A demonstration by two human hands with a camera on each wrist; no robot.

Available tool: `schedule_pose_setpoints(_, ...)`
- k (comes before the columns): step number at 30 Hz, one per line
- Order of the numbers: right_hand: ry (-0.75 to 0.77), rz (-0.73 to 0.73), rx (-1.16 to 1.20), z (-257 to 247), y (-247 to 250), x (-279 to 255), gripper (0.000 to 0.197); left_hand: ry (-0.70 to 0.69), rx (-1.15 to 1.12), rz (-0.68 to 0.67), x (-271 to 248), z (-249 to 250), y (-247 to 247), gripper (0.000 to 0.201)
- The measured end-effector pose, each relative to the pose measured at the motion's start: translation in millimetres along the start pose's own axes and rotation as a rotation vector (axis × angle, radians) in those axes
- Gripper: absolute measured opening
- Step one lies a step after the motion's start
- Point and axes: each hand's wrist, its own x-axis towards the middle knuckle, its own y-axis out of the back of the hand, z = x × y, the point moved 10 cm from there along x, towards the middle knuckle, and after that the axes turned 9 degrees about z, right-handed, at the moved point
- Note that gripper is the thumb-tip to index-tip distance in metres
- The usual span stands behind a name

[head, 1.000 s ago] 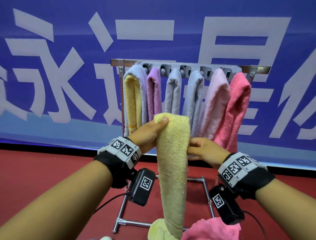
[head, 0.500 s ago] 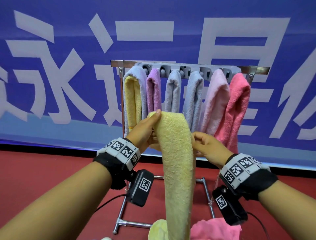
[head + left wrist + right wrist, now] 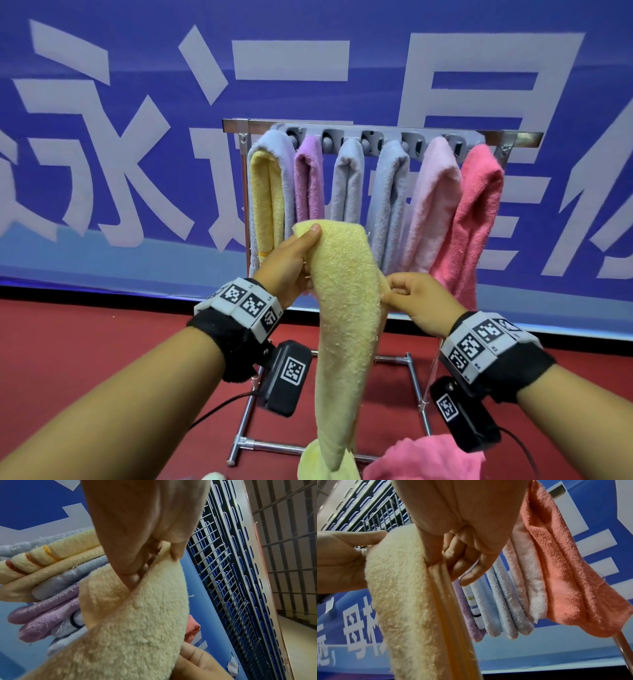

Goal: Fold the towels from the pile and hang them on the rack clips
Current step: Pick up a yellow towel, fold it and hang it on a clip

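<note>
A long yellow towel (image 3: 342, 308) hangs folded lengthwise in front of the rack (image 3: 376, 132). My left hand (image 3: 291, 263) grips its top fold, thumb on the upper corner; the left wrist view shows the fingers (image 3: 137, 566) tucked inside the yellow towel (image 3: 137, 622). My right hand (image 3: 414, 298) pinches the towel's right edge lower down; in the right wrist view thumb and fingers (image 3: 457, 555) clamp the edge of the yellow towel (image 3: 409, 588). The rack's grey clip bar holds several hung towels, from a yellow and blue one (image 3: 267, 192) at the left to a pink one (image 3: 479, 212) at the right.
A pink towel (image 3: 424, 459) and the yellow towel's lower end lie bunched at the bottom of the head view. The rack's chrome base (image 3: 253, 442) stands on red floor. A blue banner with large white characters (image 3: 102, 137) fills the wall behind.
Both hands lifted the yellow towel a little toward the rack. The left hand tilted the top fold over, and the right hand slid along the right edge and pinched it.
</note>
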Motion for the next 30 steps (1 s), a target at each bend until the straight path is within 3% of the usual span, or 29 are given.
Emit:
schedule_pose_setpoints(5, 0.05, 0.071, 0.086, -10.8, 13.9, -0.2, 0.023, -0.089, -0.037, 0.119, 7.6, 7.0, 14.0, 0.023)
schedule_pose_setpoints(8, 0.102, 0.095, 0.017, -10.1, 12.3, -2.3, 0.03, -0.11, -0.037, 0.074, 6.2, 11.1, 1.3, 0.026)
schedule_pose_setpoints(11, 0.158, 0.123, -0.037, -15.5, 9.2, -7.6, 0.025, -0.086, -0.047, 0.032, 5.6, 13.9, -12.8, 0.033)
schedule_pose_setpoints(14, 0.116, 0.161, 0.012, -11.9, 10.7, -6.8, 0.022, -0.068, -0.031, 0.0, 4.1, 19.3, -24.1, 0.035)
schedule_pose_setpoints(18, 0.02, 0.111, 0.255, -12.3, 3.3, -7.2, 0.008, -0.063, -0.011, 0.002, 5.0, 25.1, -30.8, 0.036)
schedule_pose_setpoints(23, 0.058, 0.148, 0.126, -11.7, 5.0, -3.3, 0.022, -0.076, 0.06, -0.005, 8.5, 31.5, -27.7, 0.036)
schedule_pose_setpoints(26, -0.014, 0.169, 0.265, -4.3, 9.3, 3.0, 0.029, -0.087, 0.103, 0.073, 15.5, 35.7, -11.6, 0.039)
schedule_pose_setpoints(28, -0.089, 0.131, 0.324, 2.1, 3.9, 5.8, 0.036, -0.079, 0.117, 0.108, 20.7, 35.7, -3.6, 0.041)
schedule_pose_setpoints(30, -0.154, 0.03, 0.333, 3.7, -11.1, 5.6, 0.03, -0.063, 0.145, 0.132, 23.9, 35.3, 0.9, 0.041)
